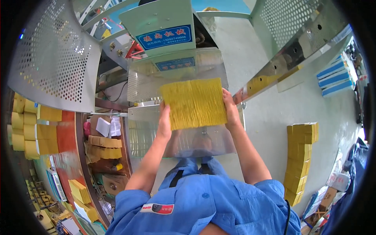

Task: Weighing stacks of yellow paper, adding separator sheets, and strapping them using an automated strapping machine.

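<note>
Nearest was the person's short-sleeved blue fabric shirt [188, 211]. Past it, both bare hands were clamped on a yellow, rectangular, finely ridged stack [194, 103] — the left hand [165, 119] on its left edge, the right hand [231, 110] on its right. The stack was in front of the body, over shiny, flat metal plates [145, 137]; whether it touched them could not be told. Off to the right, a row of yellow oblong bundles [298, 160] lay on the grey floor [264, 137]. Farther ahead stood a pale grey metal machine housing [150, 17] — blue label [164, 37] on its front.
</note>
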`<action>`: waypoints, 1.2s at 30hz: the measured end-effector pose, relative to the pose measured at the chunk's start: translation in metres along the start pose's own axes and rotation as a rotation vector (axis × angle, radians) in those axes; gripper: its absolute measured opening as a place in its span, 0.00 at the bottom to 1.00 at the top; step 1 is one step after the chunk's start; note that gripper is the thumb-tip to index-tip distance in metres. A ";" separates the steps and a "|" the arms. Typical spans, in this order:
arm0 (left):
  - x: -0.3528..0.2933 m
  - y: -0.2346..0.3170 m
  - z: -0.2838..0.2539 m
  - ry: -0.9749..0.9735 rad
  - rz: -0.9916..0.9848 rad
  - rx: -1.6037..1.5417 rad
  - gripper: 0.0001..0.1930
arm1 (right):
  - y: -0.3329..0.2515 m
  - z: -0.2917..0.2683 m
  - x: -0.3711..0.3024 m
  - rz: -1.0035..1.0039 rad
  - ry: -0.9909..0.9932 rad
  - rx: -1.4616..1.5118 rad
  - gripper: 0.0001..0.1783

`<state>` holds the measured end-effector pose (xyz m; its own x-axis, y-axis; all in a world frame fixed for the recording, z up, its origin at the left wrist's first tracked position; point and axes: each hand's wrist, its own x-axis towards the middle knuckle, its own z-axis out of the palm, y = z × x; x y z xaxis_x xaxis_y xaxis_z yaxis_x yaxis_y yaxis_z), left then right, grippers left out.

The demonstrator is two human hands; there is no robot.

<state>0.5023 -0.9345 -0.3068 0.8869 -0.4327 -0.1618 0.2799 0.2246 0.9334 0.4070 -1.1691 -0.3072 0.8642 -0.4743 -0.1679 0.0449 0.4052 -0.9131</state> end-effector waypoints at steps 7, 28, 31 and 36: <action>0.050 0.036 -0.001 -0.199 -0.159 0.209 0.31 | 0.036 -0.022 0.029 0.024 0.158 -0.058 0.31; 0.044 0.005 0.011 -0.105 -0.033 -0.075 0.36 | -0.004 0.007 0.023 0.049 0.050 0.059 0.30; 0.044 0.005 0.010 -0.089 0.000 -0.022 0.36 | -0.002 0.007 0.026 0.084 0.061 0.031 0.31; 0.039 0.009 0.016 -0.044 -0.002 0.047 0.35 | -0.007 0.008 0.025 0.117 0.041 0.048 0.31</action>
<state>0.5335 -0.9628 -0.2994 0.8692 -0.4710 -0.1505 0.2634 0.1833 0.9471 0.4321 -1.1770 -0.3019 0.8437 -0.4530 -0.2881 -0.0297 0.4964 -0.8676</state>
